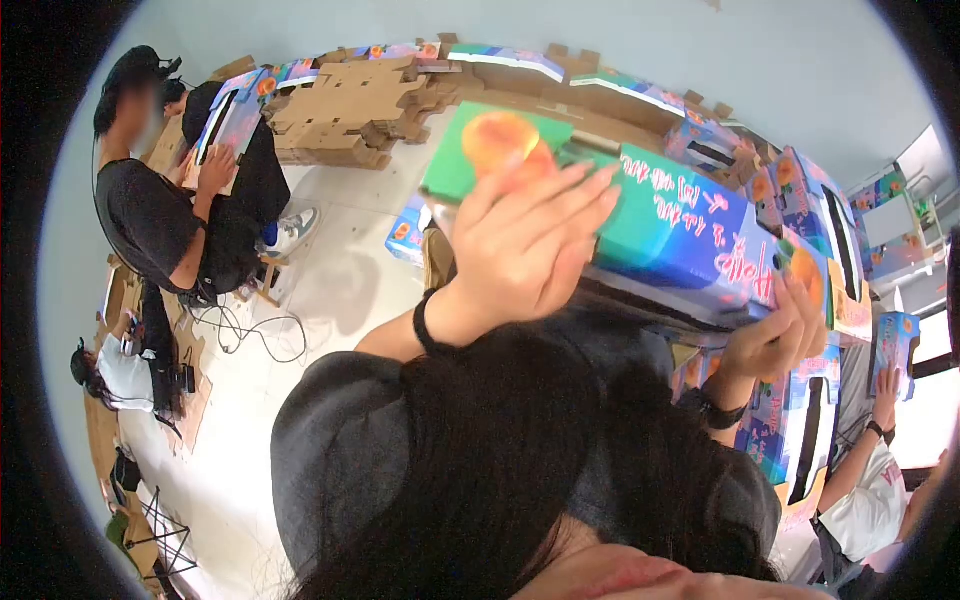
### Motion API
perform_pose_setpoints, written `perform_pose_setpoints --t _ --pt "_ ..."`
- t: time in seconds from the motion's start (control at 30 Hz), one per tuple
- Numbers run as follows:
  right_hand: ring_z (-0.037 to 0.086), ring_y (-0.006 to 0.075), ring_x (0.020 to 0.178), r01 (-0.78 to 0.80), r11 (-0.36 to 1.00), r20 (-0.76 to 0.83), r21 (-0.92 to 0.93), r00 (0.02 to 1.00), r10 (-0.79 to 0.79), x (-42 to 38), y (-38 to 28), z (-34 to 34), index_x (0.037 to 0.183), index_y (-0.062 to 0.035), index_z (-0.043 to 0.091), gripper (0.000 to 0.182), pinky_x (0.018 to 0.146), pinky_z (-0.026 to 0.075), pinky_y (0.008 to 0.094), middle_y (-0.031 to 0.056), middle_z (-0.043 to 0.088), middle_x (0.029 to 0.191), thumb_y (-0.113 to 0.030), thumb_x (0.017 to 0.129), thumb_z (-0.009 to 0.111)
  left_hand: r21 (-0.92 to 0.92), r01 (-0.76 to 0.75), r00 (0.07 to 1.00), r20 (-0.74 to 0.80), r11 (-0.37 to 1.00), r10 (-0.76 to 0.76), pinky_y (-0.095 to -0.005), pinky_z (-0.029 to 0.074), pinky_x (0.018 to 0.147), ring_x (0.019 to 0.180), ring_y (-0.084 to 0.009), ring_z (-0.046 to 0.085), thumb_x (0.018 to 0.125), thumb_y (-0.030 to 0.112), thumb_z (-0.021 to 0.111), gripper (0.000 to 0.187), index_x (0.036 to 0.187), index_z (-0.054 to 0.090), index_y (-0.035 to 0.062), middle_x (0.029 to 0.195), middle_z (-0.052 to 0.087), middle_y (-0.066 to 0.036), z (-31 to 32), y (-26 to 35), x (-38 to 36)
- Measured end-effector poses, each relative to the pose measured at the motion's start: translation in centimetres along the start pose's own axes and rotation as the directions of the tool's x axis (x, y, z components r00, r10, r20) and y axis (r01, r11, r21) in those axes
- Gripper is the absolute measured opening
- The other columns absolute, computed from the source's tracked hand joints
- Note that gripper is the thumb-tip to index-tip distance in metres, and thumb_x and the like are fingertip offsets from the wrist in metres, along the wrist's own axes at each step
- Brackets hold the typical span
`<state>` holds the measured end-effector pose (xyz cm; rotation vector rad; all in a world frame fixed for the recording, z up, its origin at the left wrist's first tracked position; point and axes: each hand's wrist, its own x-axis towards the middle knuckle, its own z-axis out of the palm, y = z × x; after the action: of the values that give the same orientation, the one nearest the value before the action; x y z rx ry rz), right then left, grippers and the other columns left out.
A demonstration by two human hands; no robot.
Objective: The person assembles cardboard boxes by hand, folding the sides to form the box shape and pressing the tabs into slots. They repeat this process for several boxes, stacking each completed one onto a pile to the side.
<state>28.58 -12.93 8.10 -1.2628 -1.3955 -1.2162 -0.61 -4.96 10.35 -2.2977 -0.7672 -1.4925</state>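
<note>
A printed cardboard gift box (680, 222), green shading to blue and purple, lies across in front of my chest. It carries pink lettering and orange fruit pictures. My left hand (530, 240) lies on the box's left part, fingers stretched out over its top, partly covering a fruit picture. At the right end, my right hand (780, 335) has its fingers bent around the box's corner. The underside of the box and what bears its weight are hidden.
Flat cardboard blanks (345, 110) are stacked along the wall. More printed boxes (805, 205) stand at right. A person in black (150, 210) handles a box at left; another person's hand (887, 395) touches a box at right. A cable (260, 335) lies on the floor.
</note>
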Motion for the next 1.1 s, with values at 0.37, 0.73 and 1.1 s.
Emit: perform_pose_setpoints --t 0.37,0.73,1.1 --pt "0.064 0.0245 0.108 -0.048 0.998 -0.036 0.044 0.998 0.050 1.5 1.4 2.9 0.100 -0.0105 0.081 0.023 0.093 0.043 0.0385 0.0060 0.074 0.112 -0.017 0.101 0.059 -0.424 -0.257 0.940 0.100 0.868 0.326 -0.0418 0.043 0.106 0.099 -0.0213 0.070 0.088 0.028 0.072 0.020 0.099 0.075 0.0120 0.109 0.076 -0.002 2.3 -0.3 -4.1" --pt "0.045 0.0372 0.137 -0.089 0.982 0.289 0.167 0.957 0.037 -2.5 -1.3 7.6 0.132 -0.0108 0.065 0.052 0.114 0.032 0.0516 0.0181 0.053 0.146 -0.021 0.082 0.080 -0.238 -0.132 0.924 0.322 0.962 0.206 -0.0519 0.035 0.118 0.138 -0.0299 0.051 0.087 0.037 0.074 0.056 0.137 0.063 0.0132 0.141 0.059 -0.009 8.5 -4.2 -5.1" --pt "0.061 0.0373 0.108 -0.236 0.897 0.526 0.374 0.850 0.004 -3.6 -0.7 11.5 0.100 -0.0027 0.071 0.021 0.096 0.047 0.0462 0.0165 0.067 0.111 -0.020 0.088 0.073 -0.234 0.087 0.883 0.468 0.968 0.034 -0.0499 0.042 0.108 0.118 -0.0328 0.061 0.095 0.040 0.065 0.039 0.114 0.070 0.0070 0.116 0.070 -0.014 12.1 -7.5 -3.3"
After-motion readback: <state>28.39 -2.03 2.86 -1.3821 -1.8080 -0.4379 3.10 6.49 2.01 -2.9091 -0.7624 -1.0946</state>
